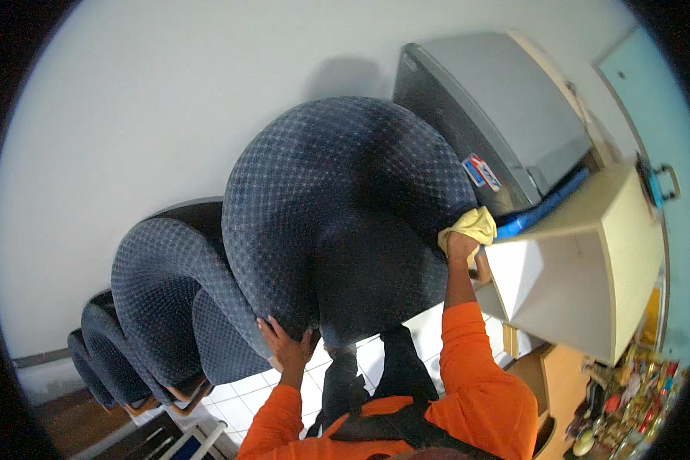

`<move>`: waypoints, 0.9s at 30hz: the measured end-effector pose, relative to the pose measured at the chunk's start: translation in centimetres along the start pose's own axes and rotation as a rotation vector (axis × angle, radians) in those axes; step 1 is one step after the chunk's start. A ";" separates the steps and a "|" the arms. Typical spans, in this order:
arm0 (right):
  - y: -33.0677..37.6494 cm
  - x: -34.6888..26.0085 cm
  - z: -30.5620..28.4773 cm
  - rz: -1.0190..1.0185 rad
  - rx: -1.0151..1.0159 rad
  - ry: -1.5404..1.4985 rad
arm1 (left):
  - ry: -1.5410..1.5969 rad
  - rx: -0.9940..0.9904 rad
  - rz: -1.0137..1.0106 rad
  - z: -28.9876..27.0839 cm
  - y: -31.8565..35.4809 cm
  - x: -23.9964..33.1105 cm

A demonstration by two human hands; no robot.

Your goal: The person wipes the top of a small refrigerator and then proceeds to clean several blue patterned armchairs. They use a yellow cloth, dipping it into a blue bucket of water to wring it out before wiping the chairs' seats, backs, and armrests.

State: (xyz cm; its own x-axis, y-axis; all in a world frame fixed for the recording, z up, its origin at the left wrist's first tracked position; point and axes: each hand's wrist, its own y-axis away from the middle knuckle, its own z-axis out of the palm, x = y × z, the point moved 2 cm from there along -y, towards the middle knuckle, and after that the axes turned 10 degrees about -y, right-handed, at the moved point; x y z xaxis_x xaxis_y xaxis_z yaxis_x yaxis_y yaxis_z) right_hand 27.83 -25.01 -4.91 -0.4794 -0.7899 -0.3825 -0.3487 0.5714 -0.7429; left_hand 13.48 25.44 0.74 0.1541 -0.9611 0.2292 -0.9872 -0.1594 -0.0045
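Observation:
A rounded armchair (284, 169) in dark blue checked fabric stands in front of me, its back toward the wall. My right hand (460, 247) grips a pale yellow cloth (477, 223) at the outer side of the chair's right arm. Folds of the cloth cover part of the fingers. At the front end of the chair's left arm rests my left hand (287, 346), fingers spread on the fabric and holding nothing. The dark seat lies between my two hands.
More matching armchairs (157, 291) line the wall on the left. A grey refrigerator (506, 100) stands at the back right, near a cream cabinet (621, 268) and a blue object (540, 211). Many small colourful items (629, 399) crowd the lower right. White tiles (241, 402) cover the floor.

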 end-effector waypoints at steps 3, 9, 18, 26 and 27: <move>-0.9 -2.0 3.8 -0.184 -0.228 0.392 | -0.113 0.050 0.011 2.0 1.2 -0.1; -3.4 -6.5 6.6 -0.475 -0.137 0.205 | -0.166 0.076 0.038 5.0 1.5 -2.3; -10.6 -27.8 19.4 -0.660 -0.390 -0.026 | -0.140 0.045 0.009 6.3 2.4 -3.7; -5.0 -44.8 18.8 -0.803 -1.064 -0.360 | -0.125 0.072 -0.010 6.7 2.8 -3.9; -3.8 -47.0 17.6 -0.988 -0.992 -0.441 | -0.124 0.087 -0.004 6.7 2.8 -3.8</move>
State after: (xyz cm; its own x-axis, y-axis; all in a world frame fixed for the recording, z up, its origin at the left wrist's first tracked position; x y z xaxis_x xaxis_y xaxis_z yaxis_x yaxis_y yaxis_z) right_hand 65.89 5.97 6.20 0.4932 -0.8409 -0.2227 -0.8679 -0.4581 -0.1923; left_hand 10.43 27.16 -6.64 0.1672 -0.9800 0.1076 -0.9802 -0.1770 -0.0891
